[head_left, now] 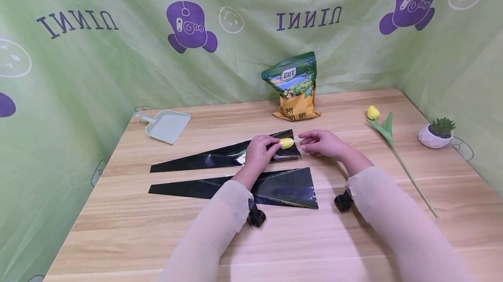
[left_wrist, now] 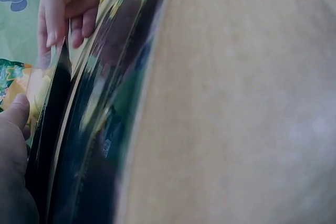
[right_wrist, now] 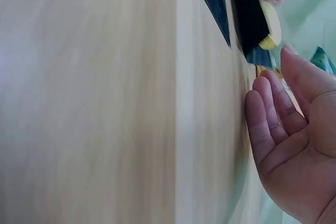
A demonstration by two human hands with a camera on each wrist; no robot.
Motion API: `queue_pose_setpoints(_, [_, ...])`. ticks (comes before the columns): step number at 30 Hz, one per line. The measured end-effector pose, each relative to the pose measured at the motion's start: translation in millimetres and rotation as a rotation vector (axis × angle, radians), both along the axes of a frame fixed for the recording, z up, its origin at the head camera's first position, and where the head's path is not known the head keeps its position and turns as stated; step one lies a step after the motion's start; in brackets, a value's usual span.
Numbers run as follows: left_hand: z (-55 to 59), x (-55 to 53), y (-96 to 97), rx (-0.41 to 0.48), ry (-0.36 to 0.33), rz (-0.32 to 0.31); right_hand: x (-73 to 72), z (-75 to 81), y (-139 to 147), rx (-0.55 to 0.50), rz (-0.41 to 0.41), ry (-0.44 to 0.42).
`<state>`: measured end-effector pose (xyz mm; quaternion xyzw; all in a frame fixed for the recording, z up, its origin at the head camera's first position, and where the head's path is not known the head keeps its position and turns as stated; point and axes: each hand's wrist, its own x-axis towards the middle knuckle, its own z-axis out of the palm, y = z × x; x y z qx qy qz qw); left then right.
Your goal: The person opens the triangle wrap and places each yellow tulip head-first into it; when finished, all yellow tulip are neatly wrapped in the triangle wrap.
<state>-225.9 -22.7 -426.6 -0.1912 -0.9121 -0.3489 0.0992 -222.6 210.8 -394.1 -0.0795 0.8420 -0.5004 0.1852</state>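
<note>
A yellow artificial tulip (head_left: 286, 143) lies in a long tapered flower sleeve (head_left: 220, 157), black with a shiny clear front. My left hand (head_left: 257, 153) pinches the sleeve beside the bloom, thumb and fingers over its upper layer. Just off the sleeve's wide end is my right hand (head_left: 322, 143), its fingers loosely bent and holding nothing; in the right wrist view its palm (right_wrist: 299, 166) shows. A second black sleeve (head_left: 288, 188) lies flat nearer to me, partly under my left forearm. The tulip's stem is mostly hidden by my left hand and the sleeve.
Another yellow tulip (head_left: 393, 144) with a long green stem lies to the right. Beyond it stands a succulent in a white pot (head_left: 435, 138). A fertilizer bag (head_left: 296, 87) stands at the back, and a pale dustpan (head_left: 169, 125) lies at the back left.
</note>
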Motion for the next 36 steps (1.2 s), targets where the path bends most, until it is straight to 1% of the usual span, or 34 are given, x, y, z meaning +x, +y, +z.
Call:
queue_pose_setpoints(5, [-1.4, -0.3, -1.1, 0.000, -0.005, -0.010, 7.5, 2.2, 23.4, 0.018, -0.027, 0.019])
queue_pose_setpoints(7, [-1.0, -0.6, -2.2, 0.006, -0.007, -0.014, 10.7, 4.7, 33.1, 0.051, -0.045, 0.042])
queue_pose_setpoints(12, [4.2, 1.7, -5.9, 0.028, -0.001, -0.026, 21.9, 15.2, 57.4, 0.130, -0.076, 0.094])
queue_pose_setpoints(16, [9.6, 7.3, -9.5, 0.059, 0.032, -0.043, 33.4, 22.9, 77.5, 0.116, -0.096, 0.112])
queue_pose_setpoints(20, [13.9, 17.6, -12.0, 0.086, 0.078, -0.099, 43.0, 25.2, 99.6, 0.072, -0.128, 0.134])
queue_pose_setpoints(24, [16.1, 32.1, -10.8, 0.086, 0.082, -0.166, 52.7, 28.3, 121.1, 0.031, -0.159, 0.132])
queue_pose_setpoints(26, [16.1, 39.9, -8.3, 0.086, 0.067, -0.203, 57.7, 30.3, 131.0, 0.022, -0.176, 0.128])
queue_pose_setpoints(29, [14.5, 52.0, -3.3, 0.072, 0.019, -0.251, 64.1, 31.4, 145.3, 0.047, -0.202, 0.132])
queue_pose_setpoints(33, [11.2, 65.7, 4.0, 0.033, -0.034, -0.286, 69.6, 28.5, 163.0, 0.122, -0.226, 0.140])
queue_pose_setpoints(36, [9.0, 72.8, 8.3, -0.008, -0.071, -0.304, 73.0, 25.1, 174.2, 0.160, -0.240, 0.153])
